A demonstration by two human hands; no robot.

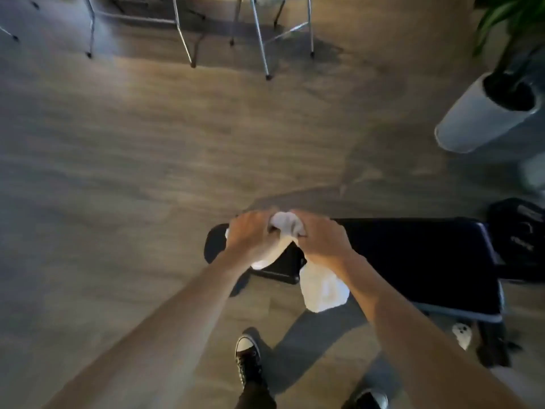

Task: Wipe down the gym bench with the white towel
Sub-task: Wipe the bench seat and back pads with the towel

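Note:
The gym bench (413, 255) is a dark padded bench running from the centre to the right of the view, low over the floor. Both my hands hold the white towel (321, 287) above the bench's left end. My left hand (250, 234) grips one bunched part of it, and my right hand (321, 240) grips another. A fold of towel shows between the two hands, and a loose end hangs down below my right wrist, over the bench's near edge.
Wood-look floor (147, 157) spreads to the left and ahead. Metal chair or table legs (185, 33) stand at the top. A white planter (483, 113) with a green plant sits at the right. A dark bag (519, 231) lies beyond the bench's right end. My shoe (247, 355) is below.

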